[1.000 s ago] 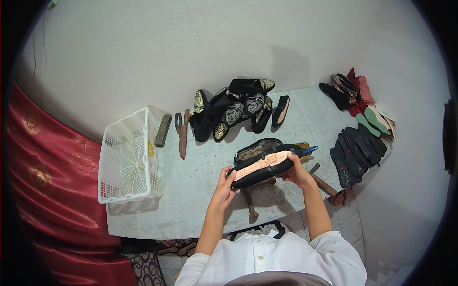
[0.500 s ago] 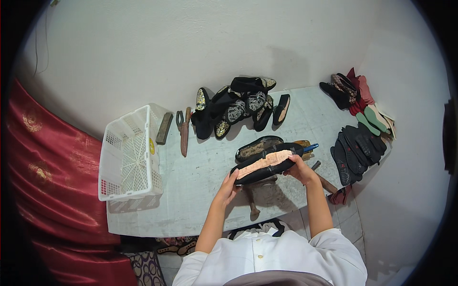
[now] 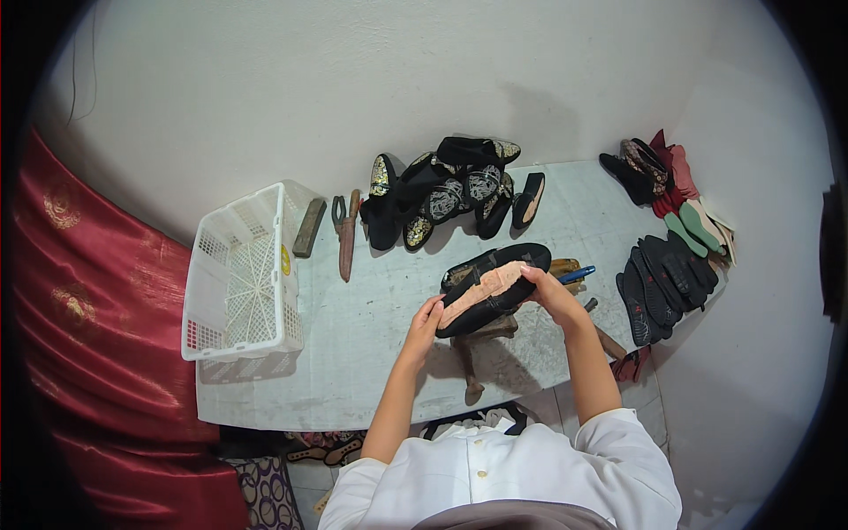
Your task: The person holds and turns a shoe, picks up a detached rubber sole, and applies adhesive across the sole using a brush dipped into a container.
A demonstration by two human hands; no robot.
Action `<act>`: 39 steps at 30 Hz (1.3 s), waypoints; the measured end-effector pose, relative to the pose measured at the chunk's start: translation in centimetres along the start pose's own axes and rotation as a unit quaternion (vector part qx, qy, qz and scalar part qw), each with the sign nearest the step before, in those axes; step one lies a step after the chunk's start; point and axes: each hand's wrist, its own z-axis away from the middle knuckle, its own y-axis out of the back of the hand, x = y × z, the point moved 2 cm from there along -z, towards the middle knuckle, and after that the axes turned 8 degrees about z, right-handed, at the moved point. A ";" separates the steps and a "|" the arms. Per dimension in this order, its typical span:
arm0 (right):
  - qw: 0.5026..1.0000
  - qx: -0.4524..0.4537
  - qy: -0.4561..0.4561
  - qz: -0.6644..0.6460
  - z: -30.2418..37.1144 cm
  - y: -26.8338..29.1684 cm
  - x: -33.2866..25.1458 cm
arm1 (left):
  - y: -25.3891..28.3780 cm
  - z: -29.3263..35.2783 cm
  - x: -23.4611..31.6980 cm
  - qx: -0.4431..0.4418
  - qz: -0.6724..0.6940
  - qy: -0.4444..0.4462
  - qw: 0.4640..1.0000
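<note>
Above the table I hold a black shoe [image 3: 503, 311], its underside turned up with a light tan inner sole showing between the folded black edges. My left hand [image 3: 426, 327] is closed on its near left end. My right hand [image 3: 551, 295] grips the far right part, the thumb lying on the tan sole. Below the shoe a metal shoe-repair stand [image 3: 473, 362] rests on the table, partly hidden. Behind the held shoe, a dark open tray-like piece [image 3: 454, 276] shows only in part. Close to my right hand are a blue pen-like tool [image 3: 579, 274] and some yellowish-handled tools.
At left stands a white plastic basket [image 3: 287, 340], beside a dark block [image 3: 309, 228], scissors [image 3: 338, 212] and a sheathed knife [image 3: 347, 247]. Black shoes with gold patterns [image 3: 446, 199] are heaped along the wall. Black soles [image 3: 649, 296] and green soles [image 3: 693, 231] lie right.
The shoe has turned to a steeper slant, its right end now farther from me. My right hand has shifted along with it, and both hands keep their hold.
</note>
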 end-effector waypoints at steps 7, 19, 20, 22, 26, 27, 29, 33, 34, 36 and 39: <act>0.988 0.020 0.045 -0.148 0.9 -1.2 -2.0 | 0.8 -0.5 1.1 -0.081 0.078 0.146 0.983; 0.976 0.024 0.068 -0.208 0.8 1.2 -0.4 | -2.0 -0.8 3.9 0.027 0.254 0.067 0.965; 0.977 0.026 0.050 -0.206 0.8 1.2 0.1 | -2.1 -0.6 3.9 0.026 0.261 0.073 0.962; 0.976 0.022 0.042 -0.211 0.8 1.0 0.7 | -1.8 -0.3 3.3 0.049 0.268 0.097 0.957; 0.967 -0.027 0.050 -0.250 0.7 1.3 2.7 | -1.8 0.0 3.1 0.079 0.295 0.141 0.942; 0.957 -0.071 0.069 -0.272 0.8 1.6 2.9 | -2.1 0.1 3.3 0.079 0.305 0.151 0.937; 0.941 -0.133 0.084 -0.298 0.9 2.5 3.0 | -1.6 -0.4 3.4 0.080 0.314 0.161 0.932; 0.938 -0.140 0.037 -0.316 0.8 2.8 2.1 | -1.2 -1.1 2.5 0.077 0.350 0.182 0.916; 0.949 -0.110 0.017 -0.295 0.8 2.6 1.7 | -1.1 -1.1 2.1 0.075 0.357 0.180 0.914; 0.959 -0.081 -0.003 -0.273 0.6 2.3 1.9 | -1.0 -0.8 1.6 0.086 0.343 0.177 0.918; 0.981 -0.031 -0.006 -0.189 0.4 2.0 2.8 | -0.7 -0.5 0.7 0.101 0.336 0.178 0.919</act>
